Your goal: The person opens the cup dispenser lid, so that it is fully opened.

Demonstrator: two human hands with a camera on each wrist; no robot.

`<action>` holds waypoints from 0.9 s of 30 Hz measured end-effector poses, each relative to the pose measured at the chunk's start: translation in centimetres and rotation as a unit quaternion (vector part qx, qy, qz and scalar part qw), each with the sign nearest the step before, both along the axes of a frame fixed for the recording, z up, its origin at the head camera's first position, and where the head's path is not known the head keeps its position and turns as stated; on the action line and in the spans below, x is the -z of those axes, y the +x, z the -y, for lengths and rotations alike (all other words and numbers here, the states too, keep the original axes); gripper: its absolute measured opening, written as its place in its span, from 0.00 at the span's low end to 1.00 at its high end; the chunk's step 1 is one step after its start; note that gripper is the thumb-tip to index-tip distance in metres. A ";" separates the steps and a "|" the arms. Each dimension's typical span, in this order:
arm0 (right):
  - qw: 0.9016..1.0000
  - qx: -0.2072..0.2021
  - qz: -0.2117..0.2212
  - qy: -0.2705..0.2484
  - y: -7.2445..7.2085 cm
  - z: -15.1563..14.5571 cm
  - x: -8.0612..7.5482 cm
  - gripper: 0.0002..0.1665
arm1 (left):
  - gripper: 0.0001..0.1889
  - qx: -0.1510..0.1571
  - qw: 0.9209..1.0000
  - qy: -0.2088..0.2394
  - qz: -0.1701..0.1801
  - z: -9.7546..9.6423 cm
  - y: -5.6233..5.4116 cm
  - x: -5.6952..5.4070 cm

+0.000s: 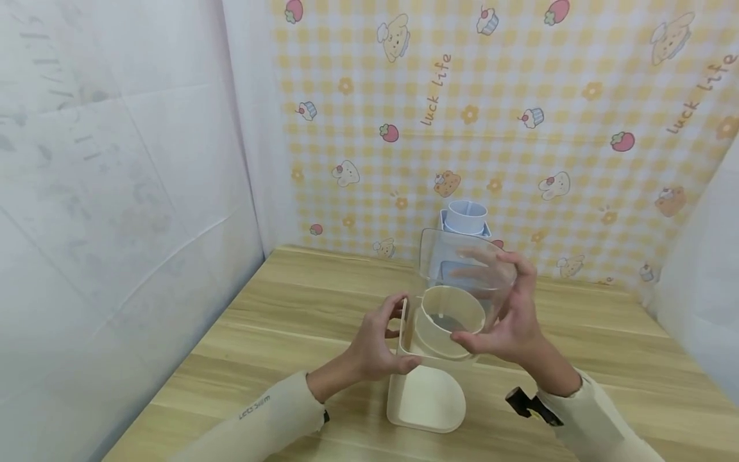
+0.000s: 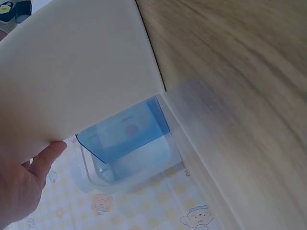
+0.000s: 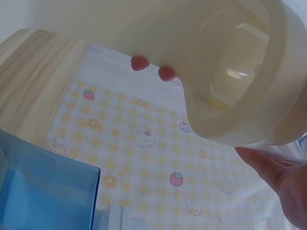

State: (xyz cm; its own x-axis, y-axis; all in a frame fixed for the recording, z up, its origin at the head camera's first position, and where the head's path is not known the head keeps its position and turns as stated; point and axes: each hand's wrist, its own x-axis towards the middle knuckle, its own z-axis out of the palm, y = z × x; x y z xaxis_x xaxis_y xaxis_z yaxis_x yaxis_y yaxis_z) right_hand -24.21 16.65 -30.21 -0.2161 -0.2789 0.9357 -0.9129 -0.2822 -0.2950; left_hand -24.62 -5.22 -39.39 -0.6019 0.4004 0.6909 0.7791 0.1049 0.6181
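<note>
Both hands hold up a cream plastic holder, with a round cup-like ring (image 1: pixel 435 340) on it and a clear cover (image 1: pixel 435 256) rising behind. My left hand (image 1: pixel 372 343) grips its left edge, the thumb low and the fingers behind. From the right, my right hand (image 1: pixel 510 330) grips it, thumb at the ring's rim and fingers by the clear cover. The left wrist view shows a smooth cream panel (image 2: pixel 81 62) with the left thumb at its edge. In the right wrist view the ring (image 3: pixel 225 129) looks hollow, and red fingernails show beyond the cream wall.
A shallow cream piece (image 1: pixel 430 404) with one rounded end is below the hands at the wooden table (image 1: pixel 277 359). Behind the held holder stands a blue one with a round ring (image 1: pixel 466 221), close to the checked backdrop (image 1: pixel 358 115). White cloth (image 1: pixel 115 192) hangs at the left.
</note>
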 end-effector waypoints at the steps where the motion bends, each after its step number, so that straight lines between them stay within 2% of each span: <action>1: 1.000 0.002 -0.007 -0.003 0.0 0.0 0.0 0.61 | 0.52 0.001 1.000 0.001 -0.004 0.0 0.0 0.0; 8: 0.999 0.015 -0.035 -0.012 0.2 0.1 0.0 0.60 | 0.53 0.005 1.000 0.004 -0.021 -0.2 -0.2 0.1; 14: 0.999 0.031 -0.029 -0.013 0.0 0.1 0.1 0.59 | 0.52 0.011 1.000 0.010 -0.010 -0.4 -0.1 0.2; 22: 0.998 0.042 0.056 0.000 0.4 -0.4 -0.1 0.58 | 0.52 0.005 1.000 0.009 -0.002 -0.5 0.0 0.2; 27: 0.993 0.037 0.111 -0.003 0.8 -0.4 -0.1 0.55 | 0.51 0.018 1.000 0.017 0.002 -0.4 -0.1 0.3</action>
